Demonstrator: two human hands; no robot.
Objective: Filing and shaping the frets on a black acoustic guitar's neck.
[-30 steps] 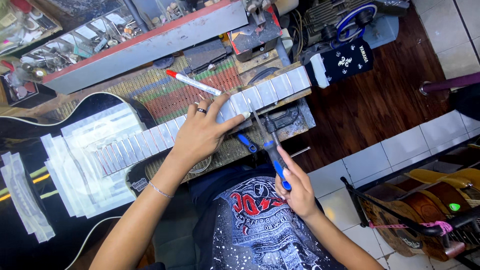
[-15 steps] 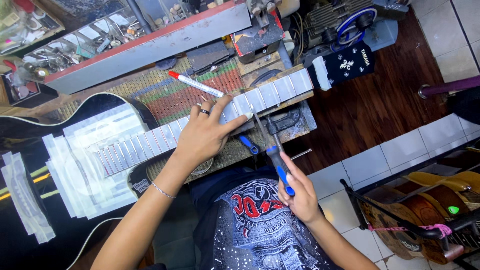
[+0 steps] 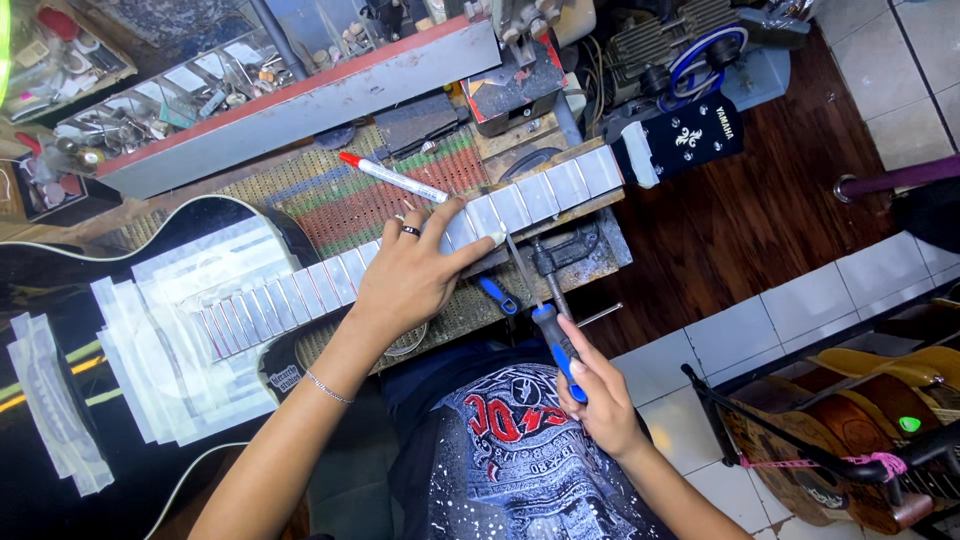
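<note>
Not much has changed since a moment ago: the left hand still lies flat on the guitar neck, and the right hand still holds the file, though that hand looks a tiny bit nearer to the body now. The left hand's fingers are spread apart and press down on the taped neck, with the thumb reaching toward 2 o'clock. There is a dark ring on one finger. The right hand's fingers are wrapped tight around the file's blue handle, and the thin metal tip points to 11 o'clock, ending right by the left thumb at the near edge of the neck. The neck runs across the bench from 8 o'clock up to 2 o'clock, and it is covered in strips of pale tape. Its black headstock sticks out past the bench edge at 2 o'clock, over the dark wood floor. The black guitar body sits at 9 o'clock with more tape on it. A red and white marker lies just past the neck at 12 o'clock. A clamp sits under the neck near the file tip. At 3 o'clock there is open floor with room to move. At 5 o'clock more guitars stand in a rack, well apart from the hands.
</note>
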